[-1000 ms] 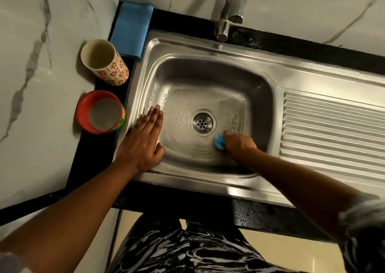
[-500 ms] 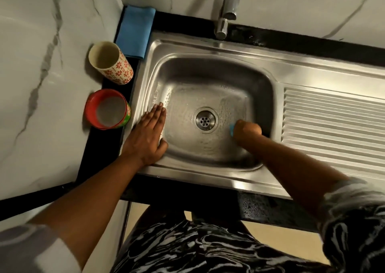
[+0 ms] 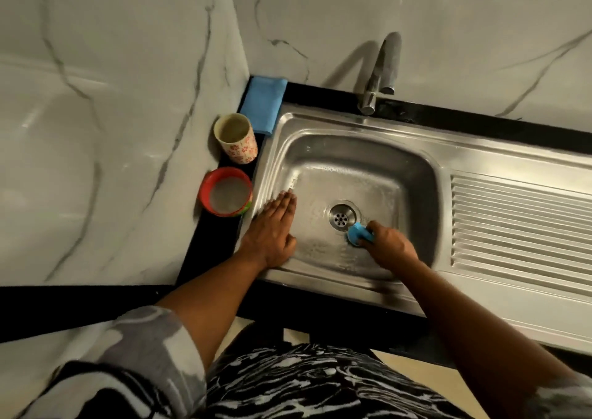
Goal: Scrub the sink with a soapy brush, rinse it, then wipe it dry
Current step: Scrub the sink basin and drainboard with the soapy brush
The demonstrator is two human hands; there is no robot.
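A stainless steel sink [image 3: 336, 130] is set in a black counter, its wet basin floor streaked with suds. My right hand [image 3: 389, 245] grips a small blue brush [image 3: 358, 233] and holds it down on the basin floor just right of the drain [image 3: 342, 216]. My left hand [image 3: 272, 233] lies flat with straight fingers on the sink's left rim, thumb over the basin edge. The tap [image 3: 379, 73] stands behind the basin, with no water visible from it. A folded blue cloth [image 3: 264, 103] lies in the back left corner.
A floral cup [image 3: 236, 138] and a red bowl of cloudy liquid [image 3: 226, 196] stand on the black counter left of the sink. A ribbed drainboard [image 3: 519, 226] lies to the right. Marble walls close off the left and back.
My right hand moved the brush across the basin floor, right of the drain and back close to it. The camera view pulled up and back. My left hand stayed on the rim.
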